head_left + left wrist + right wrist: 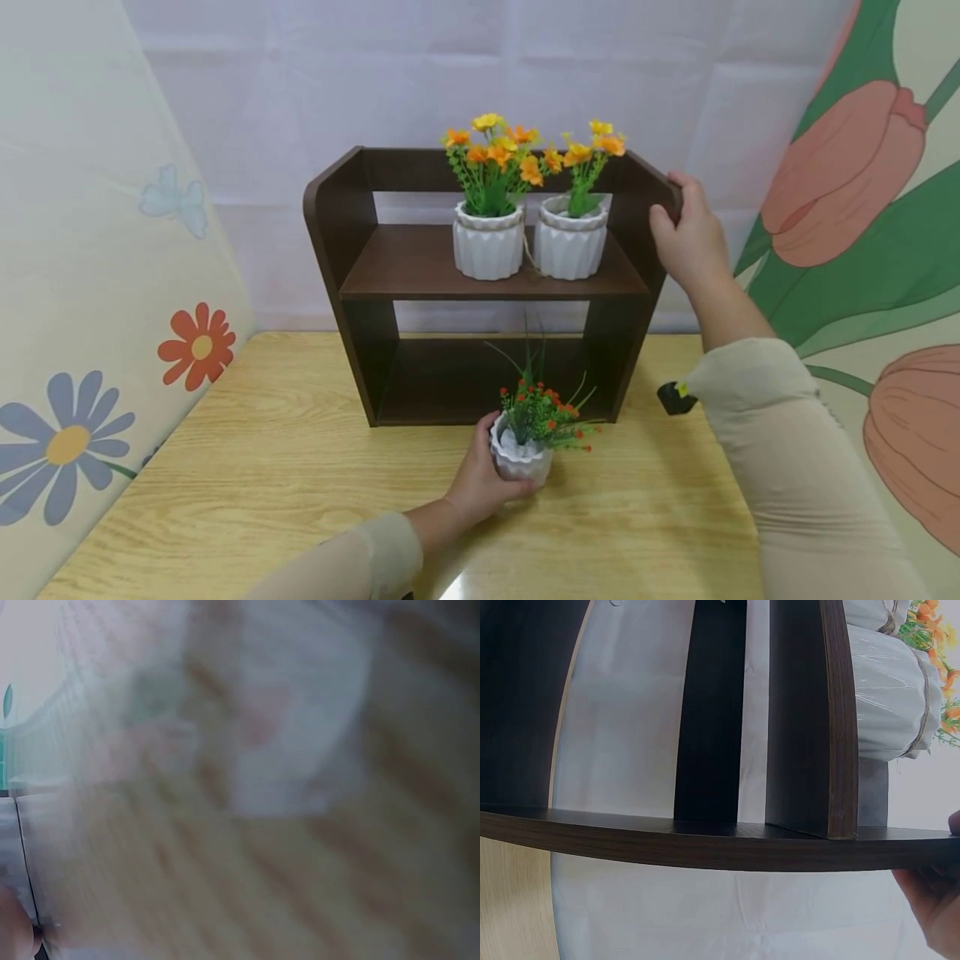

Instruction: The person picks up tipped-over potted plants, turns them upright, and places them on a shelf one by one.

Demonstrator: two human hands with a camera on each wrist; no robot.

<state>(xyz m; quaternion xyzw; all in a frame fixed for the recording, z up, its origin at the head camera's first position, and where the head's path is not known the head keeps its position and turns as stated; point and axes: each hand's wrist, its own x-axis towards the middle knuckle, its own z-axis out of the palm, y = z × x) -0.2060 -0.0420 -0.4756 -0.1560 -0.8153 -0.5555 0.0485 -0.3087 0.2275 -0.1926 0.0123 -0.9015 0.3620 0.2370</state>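
In the head view my left hand [480,483] grips a white fluted pot [521,467] from its left side, thumb across the near face. Green sprigs with small red flowers [543,408] and long grassy blades rise from it. The pot is just in front of a dark brown two-tier shelf [495,293]. My right hand [693,233] holds the top of the shelf's right side panel, thumb on the inner side; the right wrist view shows part of that hand [937,907] at the panel edge. The left wrist view is badly blurred.
Two white pots, one left [487,246] and one right [570,246], with yellow and orange flowers stand on the upper tier. A small black object [677,398] lies on the wooden table [247,467] right of the shelf. Flower-printed panels [862,192] flank both sides.
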